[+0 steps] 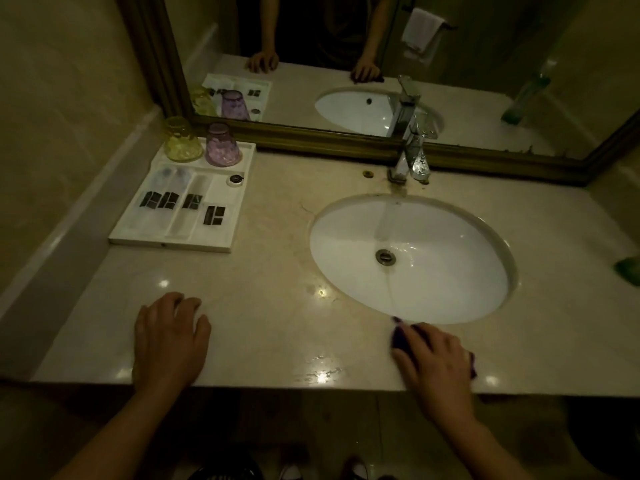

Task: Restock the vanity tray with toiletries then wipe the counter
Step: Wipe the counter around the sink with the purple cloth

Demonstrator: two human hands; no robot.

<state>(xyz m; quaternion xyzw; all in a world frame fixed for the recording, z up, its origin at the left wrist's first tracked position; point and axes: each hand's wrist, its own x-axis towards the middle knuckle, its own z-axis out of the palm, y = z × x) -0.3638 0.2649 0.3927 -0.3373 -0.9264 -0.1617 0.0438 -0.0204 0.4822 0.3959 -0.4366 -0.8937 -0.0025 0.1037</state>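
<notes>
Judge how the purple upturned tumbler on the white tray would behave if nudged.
The purple patterned tumbler stands mouth-down on its wider rim, so it probably resists tipping. It looks like glass or hard plastic: stiff, possibly breakable. On the smooth white vanity tray it would likely slide, perhaps into the yellow tumbler beside it.

White vanity tray (221, 244) at counter's back left, sachets (173, 200) in compartments, two upturned cups (201, 144) behind, purple cloth (401, 337) near sink's front rim
</notes>
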